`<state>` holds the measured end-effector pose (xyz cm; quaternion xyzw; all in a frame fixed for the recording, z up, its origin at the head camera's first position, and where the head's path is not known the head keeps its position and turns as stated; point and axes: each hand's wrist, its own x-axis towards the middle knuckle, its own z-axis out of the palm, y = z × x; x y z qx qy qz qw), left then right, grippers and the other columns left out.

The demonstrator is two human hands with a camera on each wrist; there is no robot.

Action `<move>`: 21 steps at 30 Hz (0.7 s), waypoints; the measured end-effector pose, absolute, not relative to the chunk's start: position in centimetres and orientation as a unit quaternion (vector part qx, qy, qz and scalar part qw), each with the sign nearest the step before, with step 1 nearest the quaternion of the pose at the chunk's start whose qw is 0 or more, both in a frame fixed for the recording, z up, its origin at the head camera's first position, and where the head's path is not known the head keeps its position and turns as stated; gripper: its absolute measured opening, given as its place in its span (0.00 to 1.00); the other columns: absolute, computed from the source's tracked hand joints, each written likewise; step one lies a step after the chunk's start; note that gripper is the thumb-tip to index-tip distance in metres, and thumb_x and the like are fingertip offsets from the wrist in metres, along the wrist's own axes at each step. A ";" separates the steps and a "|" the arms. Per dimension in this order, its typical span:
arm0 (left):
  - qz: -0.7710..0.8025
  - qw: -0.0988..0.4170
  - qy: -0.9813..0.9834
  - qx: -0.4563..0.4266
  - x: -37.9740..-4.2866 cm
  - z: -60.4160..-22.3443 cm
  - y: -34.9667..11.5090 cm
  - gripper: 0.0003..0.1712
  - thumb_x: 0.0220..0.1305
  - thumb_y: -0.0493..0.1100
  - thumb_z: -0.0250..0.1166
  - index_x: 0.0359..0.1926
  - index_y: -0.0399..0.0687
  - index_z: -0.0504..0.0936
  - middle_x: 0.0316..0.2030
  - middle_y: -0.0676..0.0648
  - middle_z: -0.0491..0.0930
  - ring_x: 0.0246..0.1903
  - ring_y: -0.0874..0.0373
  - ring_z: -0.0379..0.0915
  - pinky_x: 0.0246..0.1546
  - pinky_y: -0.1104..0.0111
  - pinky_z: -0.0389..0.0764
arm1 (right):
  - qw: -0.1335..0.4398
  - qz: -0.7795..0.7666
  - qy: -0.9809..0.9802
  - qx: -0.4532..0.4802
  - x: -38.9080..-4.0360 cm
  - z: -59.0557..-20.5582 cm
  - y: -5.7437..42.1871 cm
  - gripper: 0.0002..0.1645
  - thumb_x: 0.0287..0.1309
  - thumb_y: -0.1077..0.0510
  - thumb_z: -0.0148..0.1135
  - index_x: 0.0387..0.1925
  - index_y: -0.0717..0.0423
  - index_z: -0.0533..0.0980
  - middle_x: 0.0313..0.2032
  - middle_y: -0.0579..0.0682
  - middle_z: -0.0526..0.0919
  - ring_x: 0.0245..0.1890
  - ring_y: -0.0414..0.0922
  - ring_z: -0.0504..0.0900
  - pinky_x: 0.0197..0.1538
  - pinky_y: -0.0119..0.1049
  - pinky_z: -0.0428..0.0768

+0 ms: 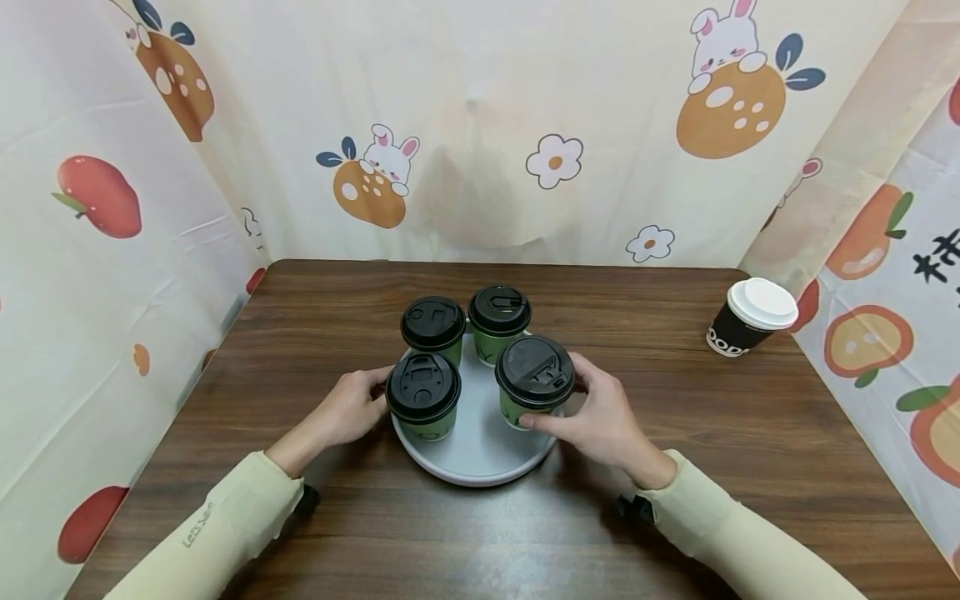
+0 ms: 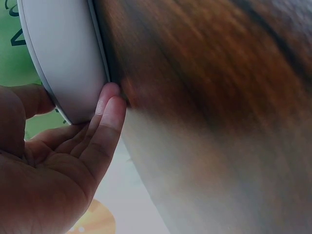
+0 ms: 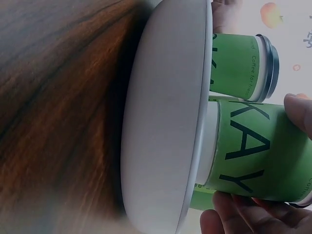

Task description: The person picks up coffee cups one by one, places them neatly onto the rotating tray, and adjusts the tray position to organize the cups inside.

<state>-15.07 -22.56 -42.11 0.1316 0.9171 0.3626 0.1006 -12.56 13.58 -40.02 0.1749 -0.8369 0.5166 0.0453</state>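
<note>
A round white tray (image 1: 476, 450) bears several green paper coffee cups with black lids. My right hand (image 1: 600, 417) grips the front right coffee cup (image 1: 536, 371), thumb and fingers on opposite sides of its green sleeve. In the right wrist view that cup (image 3: 258, 151) stands at the tray's rim. My left hand (image 1: 352, 408) holds the tray's left edge, beside the front left cup (image 1: 423, 392). The left wrist view shows the thumb over the tray's rim (image 2: 63, 53) and fingers against its outer side. Two more cups, a back left one (image 1: 433, 325) and a back right one (image 1: 500, 312), stand behind.
A black paper cup with a white lid (image 1: 750, 317) stands tilted in view at the table's far right. The brown wooden table (image 1: 337, 517) is bordered by printed fabric curtains (image 1: 480, 100) at the back and both sides.
</note>
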 end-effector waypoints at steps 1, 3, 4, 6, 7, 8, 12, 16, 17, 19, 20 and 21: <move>0.363 0.101 0.917 0.131 -15.1 -42.1 -22.6 0.28 0.72 0.33 0.57 0.71 0.34 0.71 0.32 0.49 0.79 0.24 0.58 0.70 0.26 0.66 0.73 | 0.045 0.515 -0.837 0.176 -12.5 -40.0 13.5 0.43 0.36 0.48 0.89 0.58 0.40 0.79 0.48 0.34 0.86 0.51 0.38 0.82 0.53 0.34 0.78; 0.363 0.101 0.917 0.131 -15.1 -42.1 -22.6 0.28 0.72 0.33 0.56 0.71 0.33 0.71 0.32 0.49 0.78 0.24 0.58 0.70 0.26 0.66 0.73 | 0.044 0.511 -0.839 0.180 -12.5 -40.1 13.4 0.43 0.36 0.48 0.89 0.58 0.40 0.79 0.48 0.34 0.86 0.50 0.38 0.82 0.52 0.34 0.79; 0.362 0.100 0.917 0.131 -15.1 -42.1 -22.6 0.28 0.72 0.33 0.56 0.71 0.33 0.71 0.32 0.49 0.79 0.24 0.58 0.70 0.26 0.66 0.73 | 0.044 0.509 -0.840 0.182 -12.5 -40.1 13.4 0.43 0.36 0.48 0.89 0.57 0.40 0.79 0.48 0.34 0.86 0.50 0.38 0.82 0.52 0.34 0.79; 0.360 0.100 0.918 0.131 -15.1 -42.1 -22.6 0.28 0.72 0.33 0.56 0.71 0.33 0.71 0.34 0.48 0.79 0.25 0.58 0.70 0.27 0.66 0.73 | 0.042 0.505 -0.841 0.187 -12.4 -40.1 13.3 0.43 0.35 0.48 0.89 0.58 0.40 0.79 0.48 0.34 0.86 0.50 0.38 0.82 0.52 0.35 0.80; 0.359 0.099 0.919 0.131 -15.1 -42.1 -22.6 0.28 0.72 0.33 0.56 0.71 0.33 0.71 0.34 0.48 0.79 0.25 0.58 0.70 0.28 0.65 0.73 | 0.041 0.503 -0.842 0.189 -12.4 -40.1 13.2 0.44 0.35 0.48 0.89 0.58 0.40 0.79 0.49 0.34 0.86 0.50 0.38 0.82 0.52 0.36 0.80; 0.358 0.099 0.919 0.131 -15.1 -42.0 -22.6 0.28 0.72 0.33 0.56 0.71 0.33 0.71 0.35 0.48 0.80 0.26 0.57 0.70 0.28 0.65 0.73 | 0.040 0.502 -0.843 0.191 -12.4 -40.2 13.2 0.44 0.35 0.47 0.89 0.58 0.40 0.79 0.49 0.34 0.86 0.50 0.38 0.82 0.52 0.36 0.80; 0.357 0.095 0.920 0.133 -15.1 -42.1 -22.5 0.27 0.73 0.34 0.57 0.71 0.33 0.71 0.38 0.47 0.81 0.27 0.57 0.71 0.29 0.65 0.74 | 0.031 0.498 -0.844 0.196 -12.3 -40.4 13.0 0.45 0.35 0.45 0.89 0.58 0.40 0.78 0.49 0.33 0.85 0.52 0.38 0.82 0.55 0.38 0.79; 0.352 0.085 0.922 0.139 -15.0 -42.1 -22.4 0.27 0.72 0.34 0.58 0.70 0.33 0.72 0.40 0.46 0.84 0.30 0.57 0.73 0.32 0.64 0.74 | 0.022 0.496 -0.844 0.200 -12.2 -40.5 12.8 0.45 0.34 0.42 0.89 0.58 0.39 0.79 0.49 0.33 0.85 0.53 0.38 0.82 0.56 0.40 0.79; 0.350 0.080 0.923 0.141 -15.0 -42.1 -22.4 0.26 0.72 0.34 0.58 0.69 0.33 0.73 0.42 0.45 0.84 0.32 0.57 0.73 0.33 0.64 0.75 | 0.021 0.497 -0.844 0.203 -12.1 -40.6 12.7 0.45 0.34 0.42 0.89 0.58 0.39 0.79 0.49 0.33 0.85 0.52 0.38 0.82 0.56 0.39 0.79; 0.347 0.077 0.924 0.142 -15.0 -42.2 -22.4 0.26 0.72 0.34 0.58 0.69 0.33 0.73 0.46 0.44 0.85 0.35 0.55 0.74 0.35 0.63 0.75 | 0.018 0.497 -0.842 0.207 -12.1 -40.7 12.6 0.45 0.34 0.41 0.89 0.57 0.39 0.79 0.48 0.32 0.85 0.51 0.38 0.82 0.55 0.39 0.79; 0.346 0.076 0.924 0.142 -15.0 -42.2 -22.4 0.26 0.72 0.34 0.58 0.69 0.33 0.74 0.48 0.42 0.85 0.36 0.55 0.75 0.37 0.62 0.76 | 0.016 0.497 -0.842 0.209 -12.0 -40.8 12.5 0.44 0.34 0.41 0.89 0.57 0.39 0.79 0.48 0.32 0.86 0.50 0.38 0.83 0.54 0.38 0.79; 0.345 0.075 0.925 0.142 -15.0 -42.2 -22.4 0.26 0.72 0.34 0.58 0.69 0.33 0.74 0.50 0.41 0.85 0.38 0.54 0.75 0.38 0.61 0.76 | 0.015 0.496 -0.842 0.211 -12.0 -40.8 12.4 0.45 0.33 0.41 0.89 0.57 0.39 0.79 0.48 0.32 0.86 0.50 0.38 0.83 0.54 0.38 0.79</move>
